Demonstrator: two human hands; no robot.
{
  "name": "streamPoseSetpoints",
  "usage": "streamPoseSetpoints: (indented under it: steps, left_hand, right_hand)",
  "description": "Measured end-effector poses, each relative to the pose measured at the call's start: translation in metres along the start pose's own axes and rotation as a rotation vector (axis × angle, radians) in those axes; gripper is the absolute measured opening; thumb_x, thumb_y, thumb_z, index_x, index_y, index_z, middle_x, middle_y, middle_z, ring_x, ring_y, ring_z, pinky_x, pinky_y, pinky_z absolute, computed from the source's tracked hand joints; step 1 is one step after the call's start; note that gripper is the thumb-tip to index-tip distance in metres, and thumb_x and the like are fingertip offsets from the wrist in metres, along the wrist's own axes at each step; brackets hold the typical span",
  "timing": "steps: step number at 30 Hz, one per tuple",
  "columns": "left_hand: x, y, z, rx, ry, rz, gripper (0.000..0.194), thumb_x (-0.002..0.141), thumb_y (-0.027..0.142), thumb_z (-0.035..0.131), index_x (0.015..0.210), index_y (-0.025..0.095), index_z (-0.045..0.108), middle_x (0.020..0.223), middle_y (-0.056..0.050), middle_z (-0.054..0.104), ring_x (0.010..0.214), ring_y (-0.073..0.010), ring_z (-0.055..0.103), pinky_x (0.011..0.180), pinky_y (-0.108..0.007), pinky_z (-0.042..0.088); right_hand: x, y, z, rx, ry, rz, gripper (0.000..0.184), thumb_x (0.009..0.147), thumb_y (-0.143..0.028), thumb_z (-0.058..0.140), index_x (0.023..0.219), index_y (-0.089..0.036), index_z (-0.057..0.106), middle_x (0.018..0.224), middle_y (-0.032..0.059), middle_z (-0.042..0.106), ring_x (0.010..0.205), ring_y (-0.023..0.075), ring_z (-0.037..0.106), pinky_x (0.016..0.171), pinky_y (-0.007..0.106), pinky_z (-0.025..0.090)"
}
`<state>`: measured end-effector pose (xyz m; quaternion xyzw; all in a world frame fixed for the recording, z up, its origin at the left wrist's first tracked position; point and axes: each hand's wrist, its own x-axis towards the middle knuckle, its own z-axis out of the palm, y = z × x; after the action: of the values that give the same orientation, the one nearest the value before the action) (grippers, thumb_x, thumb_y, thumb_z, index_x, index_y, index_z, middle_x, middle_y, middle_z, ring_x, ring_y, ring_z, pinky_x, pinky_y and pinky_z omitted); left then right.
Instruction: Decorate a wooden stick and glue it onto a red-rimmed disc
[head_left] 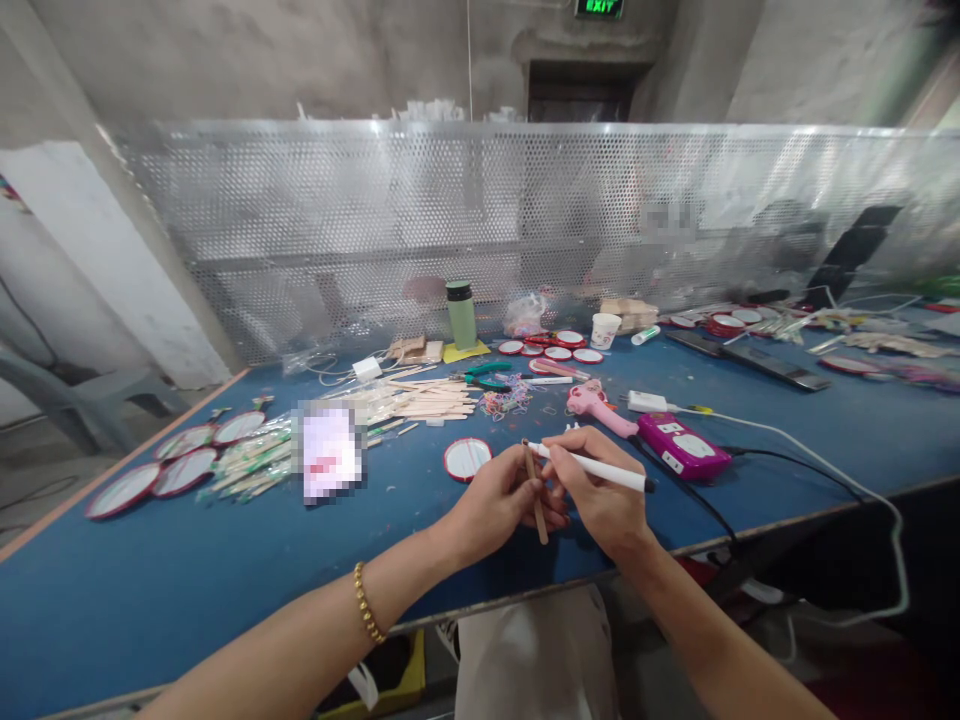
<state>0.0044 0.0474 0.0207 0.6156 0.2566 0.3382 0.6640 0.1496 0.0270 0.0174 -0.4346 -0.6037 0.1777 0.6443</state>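
Observation:
My left hand (499, 500) is closed around a thin wooden stick (537, 505), holding it upright above the blue table (225, 560). My right hand (600, 490) grips a white pen (600, 467) with a dark cap end, its tip touching the top of the stick. Just beyond my hands a small round mirror with a red rim (466, 458) lies flat. A pile of wooden sticks (420, 402) sits farther back.
A pink glue gun (596, 408) and a magenta power strip (682, 446) with cables lie to the right. Round red-rimmed mirrors (180, 460) and bagged sticks are at left. A green bottle (461, 315), scissors (487, 375), rubber bands, a paper cup (604, 330) stand before the perforated metal screen (525, 220).

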Motion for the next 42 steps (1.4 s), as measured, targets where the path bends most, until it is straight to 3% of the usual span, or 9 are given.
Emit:
streamPoseSetpoints:
  steps: [42]
  left_hand:
    - [-0.0001,-0.0015,-0.0006,-0.009,-0.026,0.005,0.037,0.082,0.048,0.067,0.095,0.020,0.046,0.082,-0.001,0.063,0.066,-0.0182,0.068,0.067,-0.036,0.057]
  right_hand:
    - [0.0007,-0.0029,0.0016,-0.006,0.029,0.035,0.018,0.086,-0.034,0.060,0.079,-0.019,0.068,0.059,-0.0005,0.068,0.041,0.0105,0.056,0.040,0.022,0.047]
